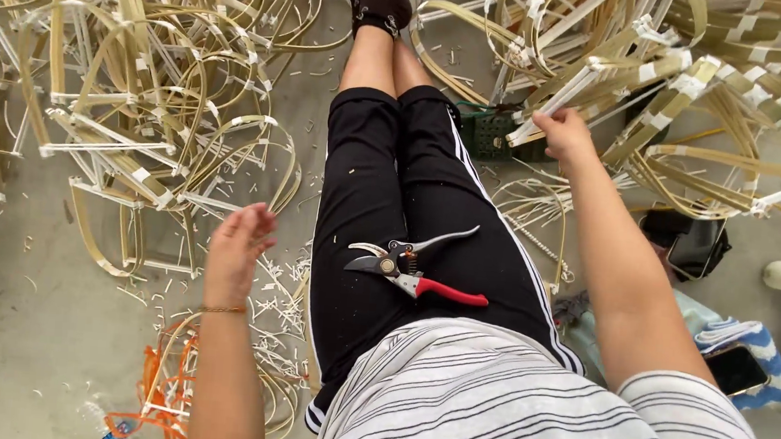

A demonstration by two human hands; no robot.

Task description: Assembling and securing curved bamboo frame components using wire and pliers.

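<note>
I sit on the floor with my legs stretched out in black trousers. My right hand (565,131) reaches forward and grips a pale bamboo frame (606,74) bound with white tape, at the edge of the right-hand pile. My left hand (238,247) hovers over the floor beside my left thigh, fingers loosely apart, holding nothing. Pruning shears (414,270) with one red handle lie on my lap, blades pointing left.
A big heap of taped bamboo frames (142,70) covers the floor at the left, another heap (746,71) at the right. Cut bamboo scraps (277,303) litter the floor. An orange cord (158,396) lies near left. A phone (736,369) rests on a striped cloth.
</note>
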